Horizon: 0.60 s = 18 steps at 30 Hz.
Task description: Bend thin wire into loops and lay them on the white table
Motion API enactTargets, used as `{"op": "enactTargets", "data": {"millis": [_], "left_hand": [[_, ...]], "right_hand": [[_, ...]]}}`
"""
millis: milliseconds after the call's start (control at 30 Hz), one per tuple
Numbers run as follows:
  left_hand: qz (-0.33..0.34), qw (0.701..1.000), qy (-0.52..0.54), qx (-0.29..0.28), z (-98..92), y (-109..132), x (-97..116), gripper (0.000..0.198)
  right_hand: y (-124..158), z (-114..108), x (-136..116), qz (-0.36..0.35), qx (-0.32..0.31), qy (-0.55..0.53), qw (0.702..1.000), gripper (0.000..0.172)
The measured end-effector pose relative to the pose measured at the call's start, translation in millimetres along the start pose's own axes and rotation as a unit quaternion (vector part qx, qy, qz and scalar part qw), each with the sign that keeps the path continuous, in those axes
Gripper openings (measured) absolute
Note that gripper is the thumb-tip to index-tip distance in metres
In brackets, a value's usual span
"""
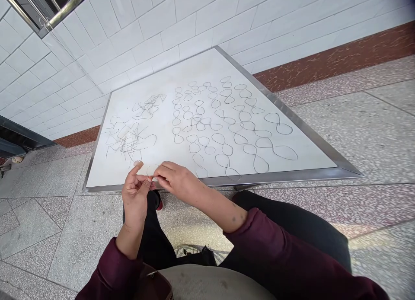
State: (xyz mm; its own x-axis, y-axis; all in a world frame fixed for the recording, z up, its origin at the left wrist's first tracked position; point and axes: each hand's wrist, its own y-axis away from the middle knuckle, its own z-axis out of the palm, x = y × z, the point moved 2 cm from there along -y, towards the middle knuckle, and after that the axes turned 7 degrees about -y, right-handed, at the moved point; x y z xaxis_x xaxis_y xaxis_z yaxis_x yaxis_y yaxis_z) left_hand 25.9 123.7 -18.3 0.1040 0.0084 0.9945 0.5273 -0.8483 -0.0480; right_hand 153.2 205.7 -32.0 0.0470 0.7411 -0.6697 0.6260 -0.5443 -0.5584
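Pinched closed at the fingertips, the left hand [136, 198] and right hand [177, 179] are holding what seems to be one thin wire [148, 170], too fine to follow surely, near the white tabletop's [164, 138] front edge, toward eight o'clock from its middle. Good bending probably calls for the left steadying while the right is turning gently, so no kink is forming; loose wires [129, 141] are lying at eleven o'clock from the hands, figure-eight loops [223, 119] at two.

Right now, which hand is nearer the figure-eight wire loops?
Right. The right hand is at the board's front edge, just left of the figure-eight wire loops; the left hand is farther left, below the loose wires.
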Motion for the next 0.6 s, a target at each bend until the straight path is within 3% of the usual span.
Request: {"op": "enactTargets", "data": {"millis": [367, 600], "left_hand": [[-0.012, 1.000, -0.019, 0.021, 5.4, -1, -2, 0.049], [0.006, 0.997, -0.072, -0.004, 4.7, -3, -10, 0.046]], "right_hand": [[7, 17, -8, 0.067, 0.047, 0.104, 0.991, 0.016], [6, 19, -6, 0.064, -0.005, 0.154, 0.986, 0.014]]}}
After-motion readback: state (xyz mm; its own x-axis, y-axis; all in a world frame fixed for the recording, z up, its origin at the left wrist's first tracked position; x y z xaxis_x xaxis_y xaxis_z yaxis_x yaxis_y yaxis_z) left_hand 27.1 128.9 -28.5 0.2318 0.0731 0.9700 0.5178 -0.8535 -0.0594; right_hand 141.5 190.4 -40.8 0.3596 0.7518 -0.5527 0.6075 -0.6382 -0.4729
